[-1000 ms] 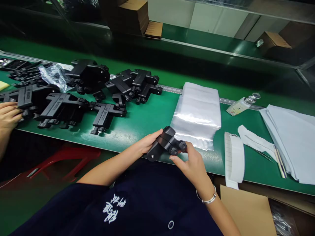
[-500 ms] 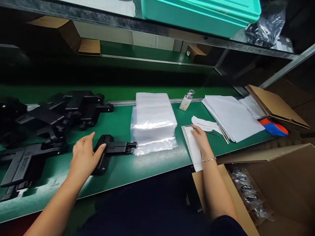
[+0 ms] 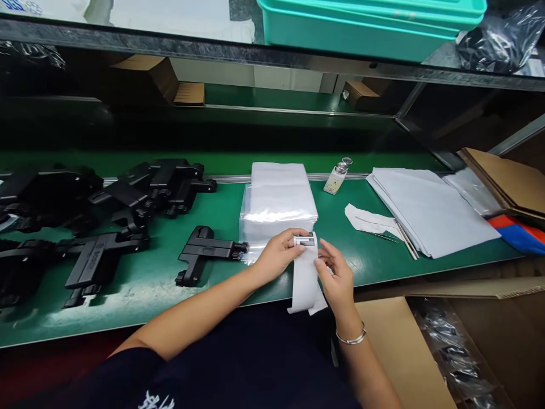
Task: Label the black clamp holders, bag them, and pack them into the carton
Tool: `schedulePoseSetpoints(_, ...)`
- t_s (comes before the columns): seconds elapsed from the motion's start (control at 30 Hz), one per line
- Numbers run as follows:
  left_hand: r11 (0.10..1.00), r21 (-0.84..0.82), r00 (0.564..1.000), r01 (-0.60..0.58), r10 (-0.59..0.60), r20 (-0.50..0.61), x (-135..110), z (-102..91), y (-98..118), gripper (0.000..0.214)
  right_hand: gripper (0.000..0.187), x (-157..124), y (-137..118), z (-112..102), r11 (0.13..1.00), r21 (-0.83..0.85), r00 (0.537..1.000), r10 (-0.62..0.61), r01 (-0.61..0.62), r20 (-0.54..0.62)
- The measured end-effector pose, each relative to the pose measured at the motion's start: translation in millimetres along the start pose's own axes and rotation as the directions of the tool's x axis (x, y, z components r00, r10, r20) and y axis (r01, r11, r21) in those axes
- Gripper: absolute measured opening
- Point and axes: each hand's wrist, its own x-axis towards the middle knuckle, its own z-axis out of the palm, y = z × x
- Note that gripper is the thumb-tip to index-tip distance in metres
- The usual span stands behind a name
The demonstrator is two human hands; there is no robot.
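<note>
My left hand pinches the upper end of a white label strip, where a small printed label shows. The strip hangs down over the bench's front edge. At its right side is my right hand, fingers apart and curved, the fingertips close to the strip's edge; whether they touch it I cannot tell. Behind the hands lies a stack of clear plastic bags. A single black plastic bracket-like part lies left of the bags, its narrow end at their edge.
More black parts are heaped on the left of the green bench. Rightward are a small bottle with a metal top, torn white backing paper, tweezers and white sheets. An open carton stands at front right.
My left hand has left the black part and moved right to grip the label strip. The strip has been lifted and drawn left, and my right hand has opened beside it. The view has shifted left.
</note>
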Motion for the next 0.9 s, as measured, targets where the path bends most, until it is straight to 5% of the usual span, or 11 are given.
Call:
schedulePoseSetpoints(0.23, 0.97, 0.242, 0.999, -0.03, 0.037, -0.025, -3, 5.9, 0, 0.019, 0.012, 10, -7, -9, 0.899, -0.333, 0.947, -0.318, 0.285, -0.045)
schedulePoseSetpoints(0.37, 0.965, 0.261, 0.999, 0.015, -0.026, 0.04, -4, 4.6, 4, 0.024, 0.004, 7, -4, -14, 0.83, -0.413, 0.894, -0.442, 0.376, -0.076)
schedulePoseSetpoints(0.43, 0.963, 0.271, 0.995, -0.005, -0.023, 0.1, -5, 1.3, 5, 0.033, 0.005, 6, -2, -21, 0.906, -0.291, 0.891, -0.38, 0.306, -0.247)
schedulePoseSetpoints(0.5, 0.924, 0.37, 0.986, -0.097, 0.038, 0.163, -6, -1.2, 5, 0.037, 0.013, 8, 2, -27, 0.986, 0.002, 0.927, -0.157, 0.167, -0.341)
schedulePoseSetpoints(0.57, 0.853, 0.475, 0.965, -0.215, 0.112, 0.235, -5, -1.0, 2, 0.032, 0.031, 11, 7, -25, 0.96, 0.281, 0.983, 0.073, -0.024, -0.166)
schedulePoseSetpoints(0.63, 0.814, 0.509, 0.949, -0.28, 0.156, 0.274, -4, 1.1, -2, 0.029, 0.046, 16, 14, -17, 0.916, 0.367, 0.986, 0.165, -0.164, 0.028)
schedulePoseSetpoints(0.7, 0.824, 0.502, 0.955, -0.262, 0.146, 0.259, -5, 1.3, -3, 0.036, 0.048, 25, 24, -10, 0.932, 0.33, 0.986, 0.164, -0.151, -0.012)
schedulePoseSetpoints(0.77, 0.836, 0.513, 0.973, -0.193, 0.096, 0.21, -9, -5.5, 0, 0.048, 0.043, 45, 39, -11, 0.971, 0.228, 0.977, 0.11, -0.067, -0.183)
schedulePoseSetpoints(0.9, 0.754, 0.655, 0.997, -0.048, 0.075, -0.013, -33, -56.9, 20, 0.049, 0.04, 108, 72, -46, 0.984, -0.13, 0.939, 0.069, -0.119, -0.336)
